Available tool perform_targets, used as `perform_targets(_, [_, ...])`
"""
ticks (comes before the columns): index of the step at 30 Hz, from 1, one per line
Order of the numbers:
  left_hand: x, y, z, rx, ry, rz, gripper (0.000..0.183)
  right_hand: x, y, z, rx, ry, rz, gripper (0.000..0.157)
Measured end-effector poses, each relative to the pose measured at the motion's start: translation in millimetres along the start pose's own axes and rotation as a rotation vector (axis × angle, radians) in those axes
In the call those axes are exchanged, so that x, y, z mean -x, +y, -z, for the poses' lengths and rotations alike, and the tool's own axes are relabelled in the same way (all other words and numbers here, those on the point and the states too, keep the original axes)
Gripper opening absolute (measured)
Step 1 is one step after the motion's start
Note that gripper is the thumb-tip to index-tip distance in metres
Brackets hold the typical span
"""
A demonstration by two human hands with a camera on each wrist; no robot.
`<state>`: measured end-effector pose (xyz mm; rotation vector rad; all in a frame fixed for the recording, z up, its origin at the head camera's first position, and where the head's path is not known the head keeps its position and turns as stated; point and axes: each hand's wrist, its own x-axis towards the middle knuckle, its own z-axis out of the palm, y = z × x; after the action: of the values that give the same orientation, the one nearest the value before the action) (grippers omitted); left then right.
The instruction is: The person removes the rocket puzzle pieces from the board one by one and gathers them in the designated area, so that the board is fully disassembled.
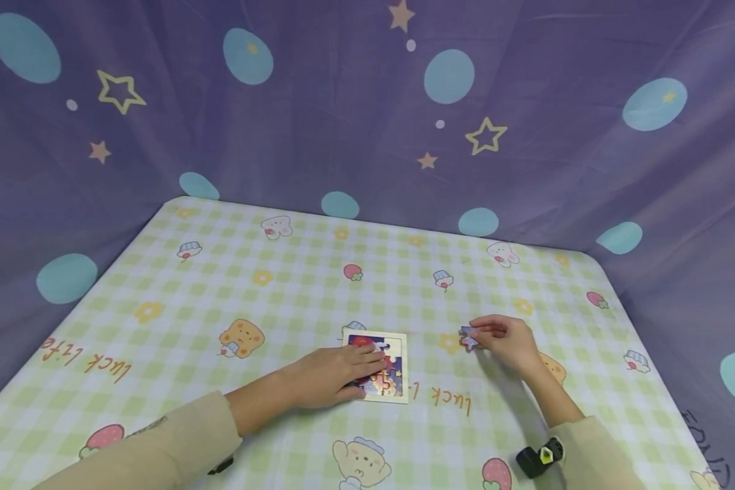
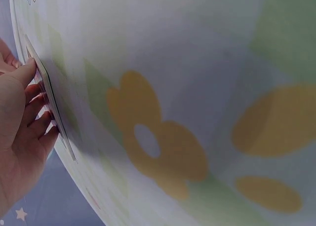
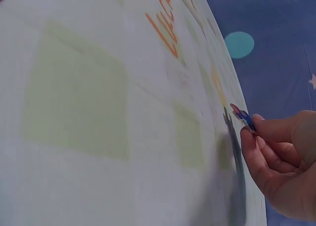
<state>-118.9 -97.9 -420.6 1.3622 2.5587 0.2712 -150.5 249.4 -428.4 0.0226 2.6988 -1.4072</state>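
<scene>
A small square jigsaw puzzle in a pale frame (image 1: pixel 404 367) lies on the table, its picture dark blue, red and yellow, with a bare gap at the upper right. My left hand (image 1: pixel 331 374) rests on it with fingers stretched over the pieces. The left wrist view shows the edge of the frame (image 2: pixel 52 95) under the fingers. To the right, my right hand (image 1: pixel 510 342) pinches a puzzle piece (image 1: pixel 467 338) between thumb and fingertips. In the right wrist view the piece (image 3: pixel 243 117) is held above the cloth, over its shadow.
A green-and-white checked tablecloth (image 1: pixel 220 286) with printed bears, flowers and strawberries covers the table. Behind it hangs a purple curtain (image 1: pixel 343 102) with stars and blue ovals. A black strap device (image 1: pixel 539 457) sits at the right wrist.
</scene>
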Motion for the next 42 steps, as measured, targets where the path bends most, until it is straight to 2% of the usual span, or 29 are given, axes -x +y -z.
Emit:
perform_targets(11, [-6.0, -0.4, 3.7, 0.034, -0.014, 0.023, 0.052, 1.0, 11.3, 11.6, 0.069, 0.025, -0.006, 0.024])
perform_targets(15, [-5.1, -0.4, 4.3, 0.057, 0.026, 0.022, 0.050, 0.2, 13.1, 11.9, 0.103, 0.025, -0.014, 0.023])
perform_targets(20, [-4.4, -0.6, 4.4, 0.072, 0.071, 0.032, 0.046, -2.6, 13.2, 8.8, 0.194, 0.071, 0.009, 0.018])
perform_targets(25, [-6.5, 0.1, 5.1, 0.088, 0.066, 0.041, 0.045, -2.9, 13.1, 7.9, 0.241, 0.099, 0.027, 0.016])
perform_targets(35, [-8.7, 2.9, 8.2, 0.120, 0.059, 0.061, 0.043, -0.9, 12.7, 8.1, 0.258, 0.119, 0.052, 0.015])
perform_targets(42, [-7.4, 3.9, 7.7, 0.141, 0.046, 0.076, 0.045, -0.6, 7.3, 4.3, 0.281, 0.177, 0.064, 0.013])
